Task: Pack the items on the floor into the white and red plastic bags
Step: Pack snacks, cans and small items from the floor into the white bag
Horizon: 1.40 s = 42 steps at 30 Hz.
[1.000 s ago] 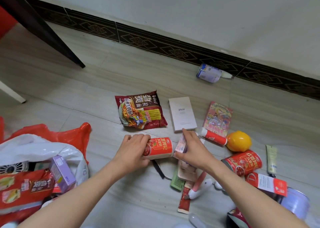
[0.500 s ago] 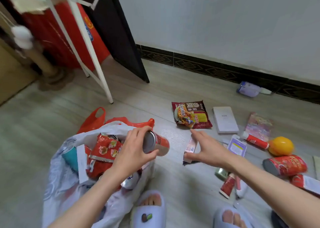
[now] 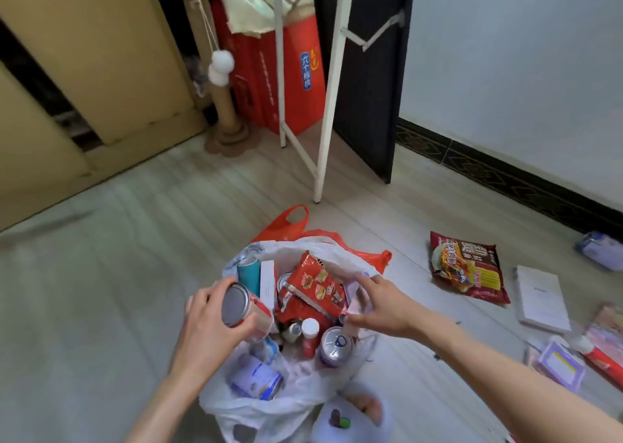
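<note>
Pale wood-look floor (image 3: 135,274) carries my white bag (image 3: 303,392), red bag (image 3: 290,223) behind it. Left hand (image 3: 209,328) grips a can (image 3: 246,311) above it; right hand (image 3: 381,311) pinches a small packet (image 3: 354,308). Noodle packet (image 3: 468,267) lies right.

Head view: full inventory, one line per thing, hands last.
white bag: 1, white, floor centre, open, part-filled
red bag: 1, red, behind white bag
can: 1, red with silver end, over white bag
sachet: 1, pinkish, blurred, at bag mouth
noodle packet: 1, dark red, floor right
white box: 1, white, floor right
left hand: grips can
right hand: pinches sachet
</note>
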Available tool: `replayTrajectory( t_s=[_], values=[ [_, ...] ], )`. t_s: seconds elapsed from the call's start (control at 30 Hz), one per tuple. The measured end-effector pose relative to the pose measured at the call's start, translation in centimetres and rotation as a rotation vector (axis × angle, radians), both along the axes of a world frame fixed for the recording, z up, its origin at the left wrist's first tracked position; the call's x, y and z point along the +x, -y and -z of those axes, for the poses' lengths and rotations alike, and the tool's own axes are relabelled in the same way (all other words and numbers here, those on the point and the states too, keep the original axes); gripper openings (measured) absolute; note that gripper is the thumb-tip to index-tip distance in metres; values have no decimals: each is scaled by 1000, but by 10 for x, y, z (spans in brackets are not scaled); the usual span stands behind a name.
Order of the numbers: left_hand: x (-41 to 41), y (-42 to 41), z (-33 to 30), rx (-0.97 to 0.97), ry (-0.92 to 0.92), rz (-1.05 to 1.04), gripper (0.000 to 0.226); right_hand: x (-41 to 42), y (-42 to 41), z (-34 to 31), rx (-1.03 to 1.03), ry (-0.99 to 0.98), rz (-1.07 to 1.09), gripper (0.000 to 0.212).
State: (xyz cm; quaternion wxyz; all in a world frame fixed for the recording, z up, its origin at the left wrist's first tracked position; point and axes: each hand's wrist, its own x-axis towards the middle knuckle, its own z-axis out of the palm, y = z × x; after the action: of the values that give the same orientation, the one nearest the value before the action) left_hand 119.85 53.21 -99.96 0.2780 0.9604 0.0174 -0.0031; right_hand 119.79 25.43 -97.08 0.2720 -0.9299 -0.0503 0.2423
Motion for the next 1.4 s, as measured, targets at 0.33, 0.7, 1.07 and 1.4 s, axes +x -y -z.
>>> replayTrajectory(
  t_s=[0.33,0.7,1.07,1.4],
  values=[
    [42,-18,41,211,-265,6,89,24,-22,53,37,70,132,81],
    [54,-8,96,115,-229,-116,55,31,-28,102,-72,47,95,70],
    [49,-5,71,481,-254,223,62,9,-1,72,-299,107,-185,62],
    [24,150,21,350,175,753,52,-47,110,18,-350,195,43,65]
  ],
)
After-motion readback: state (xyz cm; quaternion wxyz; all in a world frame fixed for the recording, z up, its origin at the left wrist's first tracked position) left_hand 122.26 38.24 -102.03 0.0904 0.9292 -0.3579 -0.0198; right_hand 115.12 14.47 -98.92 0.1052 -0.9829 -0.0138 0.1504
